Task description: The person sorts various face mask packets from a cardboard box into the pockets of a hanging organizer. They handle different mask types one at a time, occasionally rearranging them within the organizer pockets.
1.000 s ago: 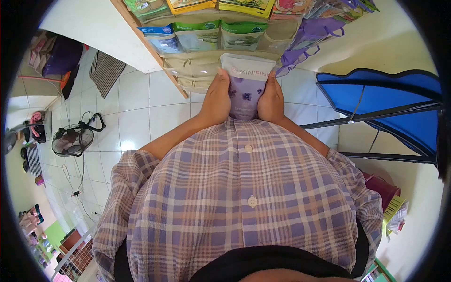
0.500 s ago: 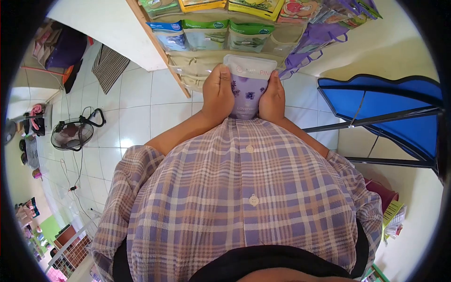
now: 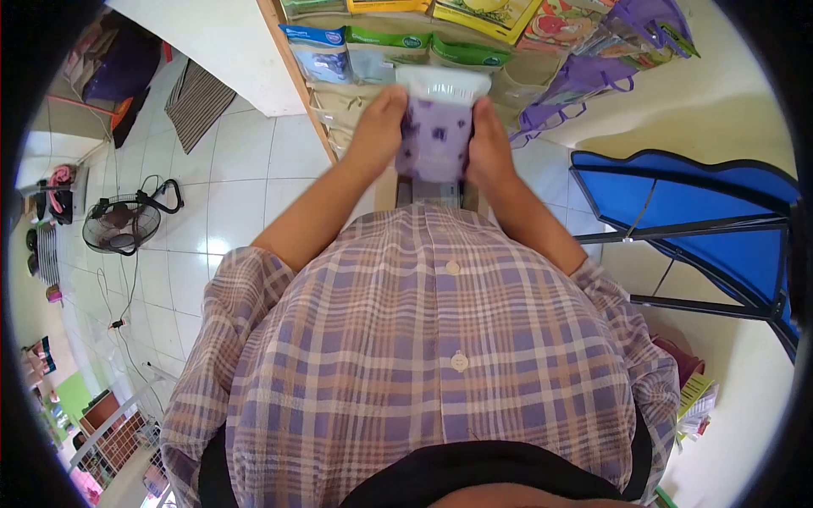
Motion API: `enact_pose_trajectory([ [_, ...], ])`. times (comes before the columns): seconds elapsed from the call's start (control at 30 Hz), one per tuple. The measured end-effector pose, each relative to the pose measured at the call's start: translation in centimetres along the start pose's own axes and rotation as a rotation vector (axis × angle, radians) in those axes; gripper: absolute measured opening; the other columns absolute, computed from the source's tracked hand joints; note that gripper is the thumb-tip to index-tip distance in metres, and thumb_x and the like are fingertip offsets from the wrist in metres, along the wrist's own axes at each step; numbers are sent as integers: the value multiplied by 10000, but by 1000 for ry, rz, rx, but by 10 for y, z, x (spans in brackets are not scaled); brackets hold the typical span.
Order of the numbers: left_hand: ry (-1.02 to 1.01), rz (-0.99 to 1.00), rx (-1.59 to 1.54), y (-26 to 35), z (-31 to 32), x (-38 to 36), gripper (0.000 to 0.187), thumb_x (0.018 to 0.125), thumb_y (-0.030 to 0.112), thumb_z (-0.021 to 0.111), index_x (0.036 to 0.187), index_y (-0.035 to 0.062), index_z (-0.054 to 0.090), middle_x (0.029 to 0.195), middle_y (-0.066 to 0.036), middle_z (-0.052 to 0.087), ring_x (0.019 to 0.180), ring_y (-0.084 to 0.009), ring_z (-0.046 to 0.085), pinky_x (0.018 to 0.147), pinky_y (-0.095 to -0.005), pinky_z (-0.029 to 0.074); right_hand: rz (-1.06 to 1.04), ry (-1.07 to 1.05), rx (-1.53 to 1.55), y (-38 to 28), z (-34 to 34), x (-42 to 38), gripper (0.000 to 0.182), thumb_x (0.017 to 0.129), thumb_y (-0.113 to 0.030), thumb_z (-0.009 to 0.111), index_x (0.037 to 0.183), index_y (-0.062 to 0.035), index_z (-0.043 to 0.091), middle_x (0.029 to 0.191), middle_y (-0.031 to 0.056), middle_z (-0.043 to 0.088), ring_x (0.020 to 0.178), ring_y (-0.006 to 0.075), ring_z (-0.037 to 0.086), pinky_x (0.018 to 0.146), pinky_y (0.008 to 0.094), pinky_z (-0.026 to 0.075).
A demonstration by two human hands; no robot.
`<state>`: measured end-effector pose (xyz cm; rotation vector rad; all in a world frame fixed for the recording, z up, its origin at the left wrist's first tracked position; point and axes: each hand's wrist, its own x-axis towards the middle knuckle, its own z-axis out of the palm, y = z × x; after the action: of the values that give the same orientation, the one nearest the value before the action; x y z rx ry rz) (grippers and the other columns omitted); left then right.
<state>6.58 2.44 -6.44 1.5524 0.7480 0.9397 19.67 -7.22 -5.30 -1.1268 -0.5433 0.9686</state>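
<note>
A purple pouch (image 3: 438, 140) with dark flower prints and a white top band is held upright in front of my chest. Its print is smeared by motion. My left hand (image 3: 379, 127) grips one side edge, thumb toward me. On the opposite edge, my right hand (image 3: 491, 146) is closed in the same way. Just behind the pouch hangs a beige pocket organizer (image 3: 517, 89). Its pockets hold a blue-topped packet (image 3: 318, 55), a green-topped packet (image 3: 377, 55) and another green-topped packet (image 3: 467, 55).
A blue panel on a black metal frame (image 3: 677, 195) stands to the right. On the tiled floor (image 3: 229, 212) at left are a black fan (image 3: 123, 224), a cable and a striped mat (image 3: 196, 103). Purple bags (image 3: 593, 80) hang beside the organizer. A yellow packet (image 3: 487, 17) sits higher up.
Both hands have moved the pouch up and away from my body, toward the organizer. The word Lavender, readable on it before, no longer shows. The view has shifted slightly.
</note>
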Motion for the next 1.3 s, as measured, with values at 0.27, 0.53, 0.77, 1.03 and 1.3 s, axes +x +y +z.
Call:
enact_pose_trajectory([
  [0.27,-294,51,51,84,-38,53,351,996,387,460,946,62,582,678,9,528,519,-80,478,490,-232,411,-41,-387,25,-63,-12,50,469,934,-471,529,1154,-57,550,1056,53,632,927,135,608,786,298,507],
  [0.53,-245,-76,224,87,-44,40,369,996,379,463,978,35,594,689,-23,583,568,-91,600,482,-209,429,-62,-300,-703,-85,-14,40,357,922,-416,596,1035,-83,656,794,-22,609,672,80,566,483,217,392],
  [0.77,-142,-80,203,58,-49,44,369,986,375,488,1026,33,622,726,-30,593,574,-97,592,522,-223,490,129,-60,-304,-60,14,34,346,942,-352,577,1084,-38,612,943,23,567,824,130,556,678,322,583],
  [1.03,-47,-89,101,28,-62,48,315,986,321,500,1001,27,611,822,-33,593,670,-93,583,663,-260,577,81,-93,25,-2,20,47,360,913,-337,625,1051,-4,624,932,45,578,866,169,582,752,317,586],
  [1.3,-58,79,-170,-21,-60,48,237,978,242,530,922,21,592,825,-33,604,721,-109,613,677,-260,573,-24,-86,-16,18,13,62,311,927,-252,616,1056,30,602,957,87,595,844,180,601,799,307,550],
])
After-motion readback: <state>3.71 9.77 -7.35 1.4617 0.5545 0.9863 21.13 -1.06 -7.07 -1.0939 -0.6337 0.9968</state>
